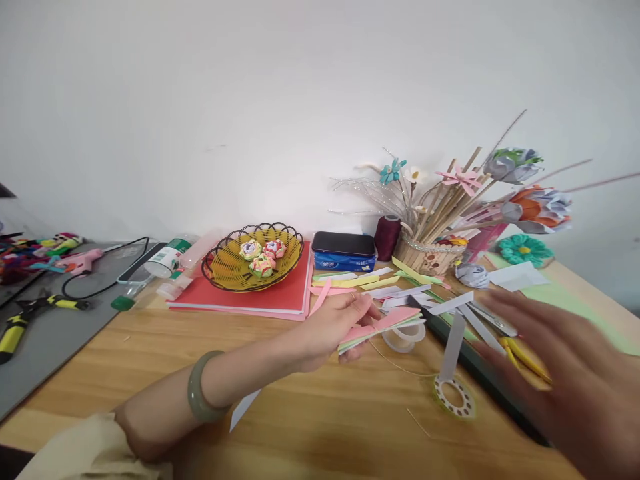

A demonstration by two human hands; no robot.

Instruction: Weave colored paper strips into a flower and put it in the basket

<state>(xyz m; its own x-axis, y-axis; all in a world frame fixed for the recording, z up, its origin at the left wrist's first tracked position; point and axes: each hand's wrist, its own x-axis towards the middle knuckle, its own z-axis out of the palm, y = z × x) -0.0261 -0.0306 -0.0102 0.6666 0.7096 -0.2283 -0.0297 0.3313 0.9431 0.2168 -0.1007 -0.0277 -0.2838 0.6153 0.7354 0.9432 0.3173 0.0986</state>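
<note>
My left hand (330, 331), with a green bangle on its wrist, pinches a layered stack of paper strips (383, 327) in pink, yellow, green and white. A thin cord (404, 368) runs from near the stack toward a dotted paper ring (466, 407). Just behind the stack lies a clear tape roll (406, 337). On the right, my right hand (570, 373) is blurred by motion, its fingers stretched out and nothing seen in them. It is nearest to scissors (493, 319) and a yellow-handled tool (525, 360), partly hidden by the fingers.
Loose paper strips (390, 290) lie behind the stack. A long dark bar (480, 373) crosses the right side. At the back are a yellow basket (225, 270), a blue tissue pack (344, 260) and a flower holder (433, 259). Pliers (30, 313) rest at far left.
</note>
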